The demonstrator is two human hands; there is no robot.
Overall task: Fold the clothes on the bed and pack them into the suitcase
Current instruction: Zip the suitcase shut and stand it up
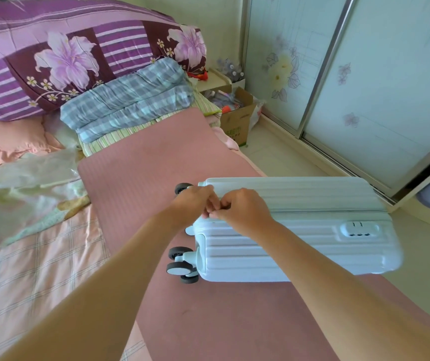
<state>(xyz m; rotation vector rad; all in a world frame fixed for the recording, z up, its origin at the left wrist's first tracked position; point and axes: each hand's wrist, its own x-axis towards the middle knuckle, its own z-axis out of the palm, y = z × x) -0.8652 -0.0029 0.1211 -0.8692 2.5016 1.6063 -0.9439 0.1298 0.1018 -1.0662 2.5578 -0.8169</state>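
Observation:
A pale blue hard-shell suitcase [299,238] lies on its side on a pink mat [156,168] on the bed, wheels pointing left, its lid closed. My left hand [195,201] and my right hand [242,212] meet at the suitcase's left end along the zip seam, fingers curled and pinching something small there, likely the zip pulls, which my fingers hide. A heap of pale, loose clothes [26,194] lies on the bed to the left.
Folded plaid bedding [128,97] and a purple floral quilt [65,56] are stacked at the head of the bed. A cardboard box [237,118] stands on the floor by the bed. Sliding wardrobe doors [364,74] line the right side.

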